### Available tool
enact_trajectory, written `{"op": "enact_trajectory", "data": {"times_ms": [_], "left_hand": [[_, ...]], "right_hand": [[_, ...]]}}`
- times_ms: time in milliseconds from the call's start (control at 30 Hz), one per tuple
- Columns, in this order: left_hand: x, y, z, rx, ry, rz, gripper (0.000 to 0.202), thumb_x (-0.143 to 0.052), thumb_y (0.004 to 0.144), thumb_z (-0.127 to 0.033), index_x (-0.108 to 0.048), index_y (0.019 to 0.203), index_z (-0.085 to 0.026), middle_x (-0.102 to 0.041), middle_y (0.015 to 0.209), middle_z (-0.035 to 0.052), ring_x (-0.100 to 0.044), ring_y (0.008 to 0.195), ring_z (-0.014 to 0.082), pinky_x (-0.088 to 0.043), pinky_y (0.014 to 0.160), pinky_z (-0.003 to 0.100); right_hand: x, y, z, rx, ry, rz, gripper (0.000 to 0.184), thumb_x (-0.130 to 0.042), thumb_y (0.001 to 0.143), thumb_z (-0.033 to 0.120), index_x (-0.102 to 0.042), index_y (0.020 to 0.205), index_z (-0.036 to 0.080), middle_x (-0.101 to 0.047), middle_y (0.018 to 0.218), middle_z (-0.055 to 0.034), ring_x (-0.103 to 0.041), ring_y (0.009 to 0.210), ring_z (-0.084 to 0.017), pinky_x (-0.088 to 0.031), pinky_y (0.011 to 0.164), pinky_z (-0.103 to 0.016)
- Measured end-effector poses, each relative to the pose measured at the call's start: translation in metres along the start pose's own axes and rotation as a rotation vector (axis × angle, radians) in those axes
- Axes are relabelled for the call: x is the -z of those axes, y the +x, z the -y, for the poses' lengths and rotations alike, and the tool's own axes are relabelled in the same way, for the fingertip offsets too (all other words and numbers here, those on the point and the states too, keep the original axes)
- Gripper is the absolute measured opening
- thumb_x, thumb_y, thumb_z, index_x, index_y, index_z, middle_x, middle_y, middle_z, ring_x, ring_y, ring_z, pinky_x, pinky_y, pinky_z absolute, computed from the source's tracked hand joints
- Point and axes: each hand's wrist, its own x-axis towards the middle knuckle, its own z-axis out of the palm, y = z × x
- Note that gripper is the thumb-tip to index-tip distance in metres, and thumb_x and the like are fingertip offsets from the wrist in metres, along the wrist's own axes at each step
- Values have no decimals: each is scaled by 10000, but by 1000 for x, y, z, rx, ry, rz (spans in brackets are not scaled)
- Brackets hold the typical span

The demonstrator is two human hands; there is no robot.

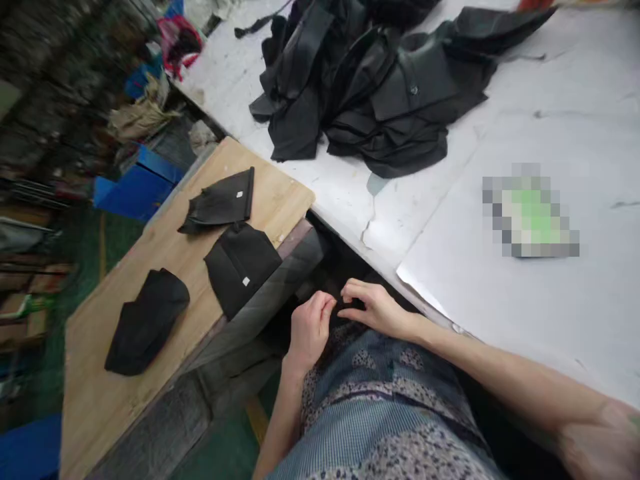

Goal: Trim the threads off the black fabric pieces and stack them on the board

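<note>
While we look down over the lap, we see the left hand (307,328) and the right hand (374,308) meeting just below the near edge of the white counter (500,307), over a small dark piece of fabric (344,313). The left hand's fingers are curled together, thumb against fingertips, pinching that fabric at its left end. The right hand's fingers (356,291) are bent and drawn close, resting on the fabric's right end; we cannot tell whether they truly clamp it, since the cloth is mostly hidden in shadow between the hands. The fabric lies on the lap, at the top of a blue and grey patterned garment (380,407), just beside the counter's edge.

Up on the white counter, well apart from the hands toward its far side, sits a heap of black garment pieces (370,87). Toward the counter's right part lies a blurred green and grey patch (530,213) that we cannot identify. The counter's surface shows cracks and a torn paper covering near its front edge.

Left of the white counter, a lower wooden board (100,400) carries three black folded pieces: one nearest the counter's corner with a small white tag (220,200), one at the board's edge just below it, also tagged (241,267), and one farther left and nearer us (147,320). Beyond the board, farther left of the counter, blue crates (135,190) stand on the floor.
</note>
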Motion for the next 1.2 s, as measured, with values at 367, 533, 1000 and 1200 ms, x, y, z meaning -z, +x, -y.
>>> {"op": "enact_trajectory", "data": {"times_ms": [367, 533, 1000, 1200], "left_hand": [[0, -3, 1, 38, -34, -51, 211, -440, 1014, -268, -559, 858, -193, -569, 770, -11, -530, 683, 121, -352, 658, 247], [-1, -2, 0, 78, -56, -76, 224, -448, 1010, -290, -558, 841, -193, -575, 765, -14, -534, 687, 120, -358, 667, 242], [0, 2, 0, 226, -259, -118, 242, -489, 971, -337, -577, 800, -189, -566, 720, -21, -509, 675, 121, -373, 649, 221], [-3, 2, -3, 262, -349, -87, 273, -548, 942, -388, -609, 780, -177, -550, 671, -25, -470, 621, 111, -348, 591, 221]], "right_hand": [[7, 0, 3, 9, -8, 62, 193, -685, 860, 145, -515, 796, 211, -542, 1090, -28, -587, 903, -155, -458, 760, -252], [5, 0, 0, -43, -66, 36, 253, -743, 839, 214, -494, 795, 214, -555, 963, -12, -584, 829, -159, -451, 726, -255], [-1, 2, -5, -134, 132, -129, 297, -786, 775, 134, -501, 732, 208, -589, 927, -9, -587, 869, -180, -451, 802, -293], [-4, 0, -5, -134, 167, -98, 261, -745, 788, 102, -511, 749, 210, -584, 953, -10, -579, 890, -179, -449, 815, -298]]}}
